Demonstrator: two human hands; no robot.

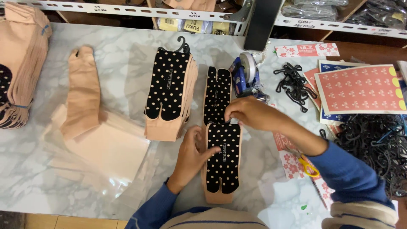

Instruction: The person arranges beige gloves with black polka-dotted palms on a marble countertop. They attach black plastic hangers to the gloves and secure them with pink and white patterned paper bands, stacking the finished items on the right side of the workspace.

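A beige split-toe sock with a black, beige-dotted sole [223, 163] lies near the table's front edge. My left hand [193, 154] presses flat on its left side, fingers spread over the sole. My right hand [250, 113] pinches the sock's top edge, where it meets a second dotted sock [217, 94] lying just beyond. To the left stands a stack of the same socks [169, 91] with a black plastic hook [183, 43] at its top.
A plain beige sock [82, 95] lies on clear bags [101, 144] at left. More beige socks [21, 55] pile at far left. A tape dispenser [246, 74], black hooks [294, 82], floral cards [360, 87], tangled hooks [377, 142] and yellow-handled scissors [307, 165] sit at right.
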